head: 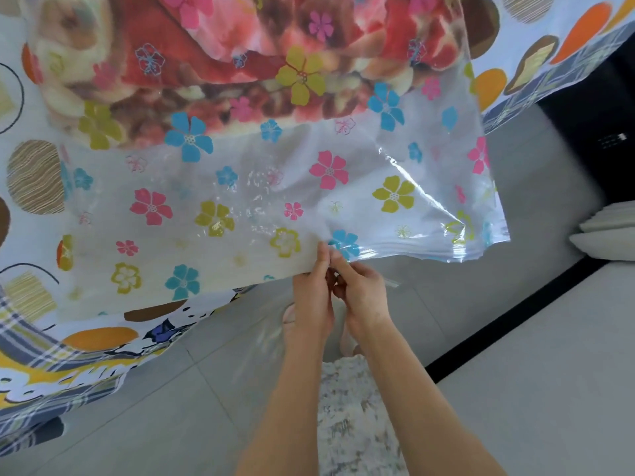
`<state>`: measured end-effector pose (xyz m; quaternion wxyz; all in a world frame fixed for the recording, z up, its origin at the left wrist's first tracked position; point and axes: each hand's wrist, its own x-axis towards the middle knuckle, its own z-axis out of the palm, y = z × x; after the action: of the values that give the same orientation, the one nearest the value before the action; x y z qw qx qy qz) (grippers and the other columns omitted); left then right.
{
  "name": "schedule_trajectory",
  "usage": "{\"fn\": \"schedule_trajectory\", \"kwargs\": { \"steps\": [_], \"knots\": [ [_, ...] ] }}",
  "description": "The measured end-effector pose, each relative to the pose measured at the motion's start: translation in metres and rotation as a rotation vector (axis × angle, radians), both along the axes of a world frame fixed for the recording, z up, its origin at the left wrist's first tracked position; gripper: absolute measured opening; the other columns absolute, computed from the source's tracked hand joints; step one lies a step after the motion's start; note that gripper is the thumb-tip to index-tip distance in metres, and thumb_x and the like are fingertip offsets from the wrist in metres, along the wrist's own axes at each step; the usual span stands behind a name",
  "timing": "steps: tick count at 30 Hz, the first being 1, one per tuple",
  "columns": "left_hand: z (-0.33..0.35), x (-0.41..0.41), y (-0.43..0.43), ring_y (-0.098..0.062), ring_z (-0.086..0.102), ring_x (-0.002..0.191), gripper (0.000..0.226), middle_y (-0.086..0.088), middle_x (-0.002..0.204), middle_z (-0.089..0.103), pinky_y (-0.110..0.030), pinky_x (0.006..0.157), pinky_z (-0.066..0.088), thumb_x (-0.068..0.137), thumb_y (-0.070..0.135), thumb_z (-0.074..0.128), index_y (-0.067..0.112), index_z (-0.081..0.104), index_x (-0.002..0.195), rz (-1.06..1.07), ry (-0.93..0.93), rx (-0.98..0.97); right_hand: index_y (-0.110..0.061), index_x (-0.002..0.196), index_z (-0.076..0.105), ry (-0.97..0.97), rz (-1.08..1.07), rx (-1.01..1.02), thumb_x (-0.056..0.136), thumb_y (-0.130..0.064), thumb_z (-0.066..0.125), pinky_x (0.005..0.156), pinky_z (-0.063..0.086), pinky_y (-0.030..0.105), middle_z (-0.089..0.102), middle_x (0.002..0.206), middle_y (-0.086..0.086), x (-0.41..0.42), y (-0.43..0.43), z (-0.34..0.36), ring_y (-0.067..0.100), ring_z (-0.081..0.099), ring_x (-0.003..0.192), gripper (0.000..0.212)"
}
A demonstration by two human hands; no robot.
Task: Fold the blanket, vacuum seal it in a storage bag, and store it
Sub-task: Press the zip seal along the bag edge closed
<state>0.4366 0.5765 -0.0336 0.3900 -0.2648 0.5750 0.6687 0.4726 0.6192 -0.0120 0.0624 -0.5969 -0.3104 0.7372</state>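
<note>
Left hand [312, 297], right hand [365, 293] pinch storage bag [240, 197] mouth edge; blanket [220, 56] inside; bedsheet [51, 369] lettering unreadable.

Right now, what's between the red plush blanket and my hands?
Head view: only an unfilled stretch of the clear flower-printed storage bag, flat over the patterned bedsheet, separates the blanket from the left hand and right hand pinching its edge.

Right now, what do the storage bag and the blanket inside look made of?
The storage bag: thin clear plastic film, glossy, flower-printed; glare streaks and sharp creases show it. The blanket: probably plush fleece, matte; fuzzy red floral surface, soft folds. Fibre unclear.
</note>
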Motion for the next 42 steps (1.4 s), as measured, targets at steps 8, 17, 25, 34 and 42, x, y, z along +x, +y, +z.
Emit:
{"fn": "schedule_trajectory", "kwargs": {
  "steps": [8,17,25,34,42],
  "knots": [
    [0.005,-0.001,-0.018,-0.012,0.065,0.075,0.015,0.003,0.079,0.071,-0.026,0.068,0.05,0.091,0.022,0.056,0.011,0.067,0.091,-0.028,0.055,0.011,-0.004,0.072,0.058,-0.096,0.005,0.106,0.091,-0.024,0.063,0.055,0.047,0.02,0.057,0.06,0.001,-0.009,-0.024,0.005,0.008,0.054,0.054,0.027],
    [0.009,-0.005,-0.022,-0.008,0.061,0.064,0.013,0.005,0.078,0.071,-0.02,0.057,0.051,0.087,0.004,0.059,0.014,0.067,0.084,0.077,0.038,0.068,-0.01,0.059,0.046,-0.171,-0.275,-0.028,0.095,-0.02,0.056,0.049,0.042,0.02,0.045,0.049,-0.005,-0.018,-0.023,0.011,0.006,0.045,0.043,0.039],
    [0.004,-0.009,-0.022,-0.004,0.047,0.054,0.014,0.012,0.063,0.06,-0.017,0.053,0.039,0.087,0.003,0.059,0.016,0.061,0.082,0.041,0.145,0.009,-0.009,0.066,0.047,-0.24,-0.343,-0.035,0.094,-0.02,0.057,0.046,0.034,0.019,0.033,0.054,-0.001,-0.016,-0.01,0.009,0.011,0.034,0.045,0.032],
    [0.001,-0.004,-0.019,-0.004,0.047,0.056,0.007,0.006,0.072,0.06,-0.016,0.052,0.04,0.091,0.008,0.055,0.011,0.059,0.095,0.125,0.091,0.082,-0.013,0.077,0.057,-0.071,-0.339,-0.187,0.088,-0.031,0.065,0.054,0.035,0.026,0.047,0.063,-0.002,0.009,0.013,0.004,0.013,0.045,0.059,0.022],
    [0.005,0.029,0.025,-0.003,0.06,0.062,0.024,0.01,0.064,0.064,-0.019,0.061,0.046,0.095,0.029,0.05,0.012,0.064,0.086,-0.035,0.079,-0.012,-0.004,0.069,0.06,-0.015,-0.107,-0.016,0.087,-0.019,0.067,0.07,0.048,0.032,0.058,0.067,0.011,0.027,0.016,-0.007,0.02,0.057,0.068,0.024]
  ]
}}
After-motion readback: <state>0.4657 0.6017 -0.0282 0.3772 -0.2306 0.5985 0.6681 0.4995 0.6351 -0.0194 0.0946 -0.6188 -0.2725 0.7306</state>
